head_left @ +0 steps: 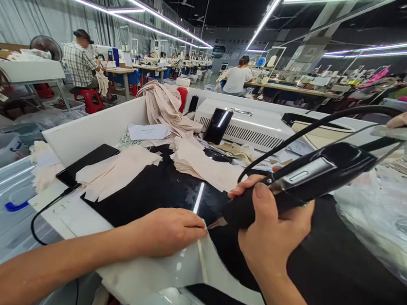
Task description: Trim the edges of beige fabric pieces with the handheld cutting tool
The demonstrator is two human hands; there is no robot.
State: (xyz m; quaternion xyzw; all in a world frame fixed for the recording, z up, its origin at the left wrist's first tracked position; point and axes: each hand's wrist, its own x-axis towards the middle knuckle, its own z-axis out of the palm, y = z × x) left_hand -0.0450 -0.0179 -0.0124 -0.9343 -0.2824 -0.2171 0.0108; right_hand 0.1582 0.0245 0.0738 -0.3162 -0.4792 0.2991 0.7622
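My right hand [271,229] is wrapped round a black corded hand tool [303,178] with a silver panel on its side. The tool slants, its dark front end low toward the left and its rear end high on the right. Just left of that end, my left hand [175,232] has its fingers pinched on the tip of a thin, sheer whitish fabric piece [216,266]. A narrow pale strip [203,260] runs down the fabric from my fingers. Beneath lies a glossy black work surface [133,218]. The tool's exact working tip is hard to make out.
Cut beige fabric pieces [117,169] and a folded beige stack [202,162] lie behind my hands. A phone [217,125] leans on a white vented box [243,125]. A clear plastic bag [383,217] is at right; a dark tablet-like device [86,163] at left. Two people sit farther back.
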